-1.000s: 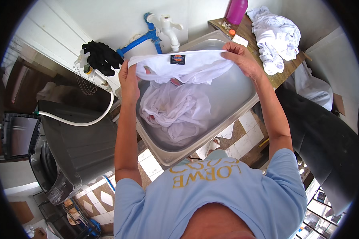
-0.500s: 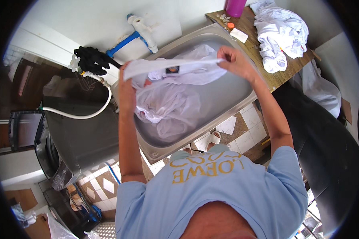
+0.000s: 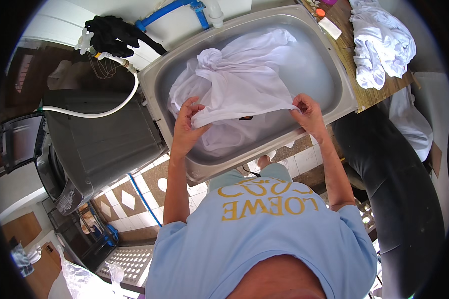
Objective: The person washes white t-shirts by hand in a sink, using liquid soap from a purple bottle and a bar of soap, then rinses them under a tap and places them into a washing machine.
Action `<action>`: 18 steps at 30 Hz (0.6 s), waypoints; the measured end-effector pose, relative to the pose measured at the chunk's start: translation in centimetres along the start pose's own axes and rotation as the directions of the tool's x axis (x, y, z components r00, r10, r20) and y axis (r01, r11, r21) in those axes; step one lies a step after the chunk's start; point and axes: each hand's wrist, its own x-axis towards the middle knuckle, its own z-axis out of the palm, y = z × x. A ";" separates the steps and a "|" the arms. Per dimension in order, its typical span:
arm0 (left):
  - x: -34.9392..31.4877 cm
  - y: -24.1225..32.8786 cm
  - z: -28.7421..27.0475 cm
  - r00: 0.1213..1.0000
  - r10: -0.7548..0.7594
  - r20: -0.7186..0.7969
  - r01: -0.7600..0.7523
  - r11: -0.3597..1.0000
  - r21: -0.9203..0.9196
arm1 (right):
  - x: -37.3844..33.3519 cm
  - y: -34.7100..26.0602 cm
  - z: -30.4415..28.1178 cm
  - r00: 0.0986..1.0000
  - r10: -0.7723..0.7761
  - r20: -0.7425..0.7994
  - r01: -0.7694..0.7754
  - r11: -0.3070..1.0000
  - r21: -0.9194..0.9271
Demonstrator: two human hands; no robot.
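A wet white garment (image 3: 244,87) is stretched between my two hands over a metal sink (image 3: 345,82) of cloudy water. My left hand (image 3: 186,128) pinches one end of its near edge, thumb and fingers closed on the fabric. At the other end, my right hand (image 3: 307,112) grips a corner between thumb and fingertips. The far part of the cloth spreads bunched in the water toward the back of the basin. Beneath the held edge, more white fabric lies submerged, and a small dark label shows just under the hem.
Right of the sink, a wooden board (image 3: 360,93) carries a heap of white clothes (image 3: 384,45), an orange cap (image 3: 320,12) and a white block (image 3: 330,28). A dark washing machine (image 3: 105,134) stands at left, with a white hose (image 3: 100,115) above. Black cloth (image 3: 112,35) hangs behind.
Both hands have come nearer to my body and lower, drawing the garment's edge toward the sink's near side. The held edge was raised over the far part of the basin before.
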 end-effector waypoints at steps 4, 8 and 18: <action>1.2 1.4 -0.8 0.989 0.116 -0.092 -0.120 0.992 -0.032 | 1.7 -3.3 4.3 0.992 -0.123 -0.025 0.126 0.982 0.142; 5.6 4.5 0.1 0.906 0.310 -0.287 -0.376 0.902 -0.213 | 6.3 -7.0 11.5 0.879 -0.472 0.068 0.465 0.880 0.098; 10.9 -0.8 5.3 0.964 0.114 0.239 -0.264 0.362 0.894 | 7.8 -7.0 -3.8 0.955 -0.258 0.147 0.287 0.926 -0.244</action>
